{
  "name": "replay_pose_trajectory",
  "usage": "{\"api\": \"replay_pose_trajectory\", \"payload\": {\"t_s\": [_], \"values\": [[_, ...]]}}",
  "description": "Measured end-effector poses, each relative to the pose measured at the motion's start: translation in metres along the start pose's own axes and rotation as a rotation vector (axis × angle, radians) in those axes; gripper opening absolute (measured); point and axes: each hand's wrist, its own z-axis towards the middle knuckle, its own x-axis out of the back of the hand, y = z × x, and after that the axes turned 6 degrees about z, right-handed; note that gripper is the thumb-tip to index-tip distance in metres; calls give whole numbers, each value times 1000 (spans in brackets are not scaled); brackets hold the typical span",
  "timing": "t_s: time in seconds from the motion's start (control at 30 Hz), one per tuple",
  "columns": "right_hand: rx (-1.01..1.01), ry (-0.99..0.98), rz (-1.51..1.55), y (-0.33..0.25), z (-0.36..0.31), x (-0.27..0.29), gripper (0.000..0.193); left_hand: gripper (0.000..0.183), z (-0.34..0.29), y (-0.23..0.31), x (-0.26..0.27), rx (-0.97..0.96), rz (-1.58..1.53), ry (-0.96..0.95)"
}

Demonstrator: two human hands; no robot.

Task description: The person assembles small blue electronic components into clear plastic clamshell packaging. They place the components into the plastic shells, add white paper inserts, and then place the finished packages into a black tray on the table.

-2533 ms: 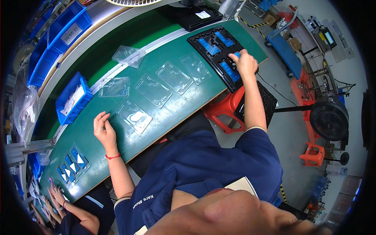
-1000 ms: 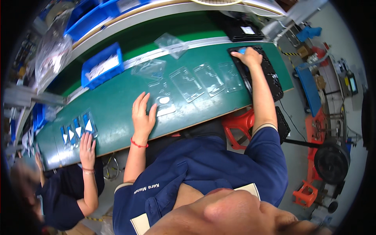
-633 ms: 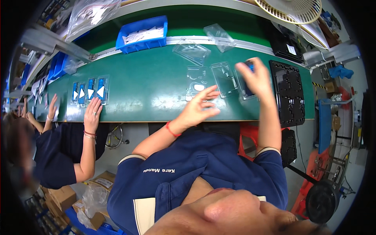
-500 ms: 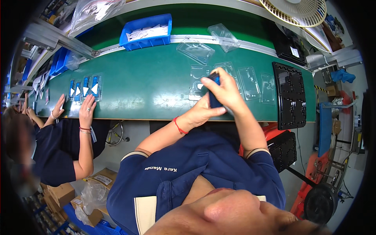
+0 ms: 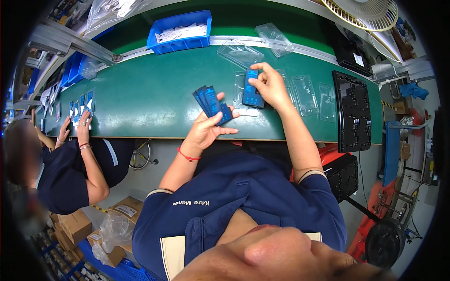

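Note:
My left hand holds a fanned stack of flat blue rectangular packs, which look like phone batteries, above the near part of the green table. Another of these packs, a single blue pack, is pinched between the thumb and fingers of my right hand. It is over a clear plastic blister tray, partly covering it; whether it touches the tray I cannot tell. To the right lie more clear trays, among them one long tray and a narrower tray.
A blue bin with white paper pieces stands at the back. Clear plastic covers lie near the rail. On the right is a black moulded tray. At left, a co-worker's hands rest by trayed blue packs.
My hands have moved apart: the left to the left with the fanned packs, the right with a single pack over the clear tray. The view has shifted slightly.

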Motion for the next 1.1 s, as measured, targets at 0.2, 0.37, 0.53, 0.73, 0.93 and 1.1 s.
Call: {"api": "replay_pose_trajectory", "payload": {"t_s": [0.2,0.37,0.53,0.73,0.93,1.1], "values": [[380,105,-697,0,-11,-22,41,58,-5,14,-1,-3,-13,-15],[411,140,-563,-1,-25,-17,46,52,5,9,-8,50,113,19],[183,-164,215,-4,-32,-14,47,48,22,-4,-29,91,365,25],[36,87,-55,8,-12,65,40,75,21,-3,-34,107,-5,-136],[406,209,-703,34,-13,57,54,68,25,-5,-35,104,3,-125],[421,256,-541,20,-33,44,52,63,36,-12,-43,96,209,-82]]}}
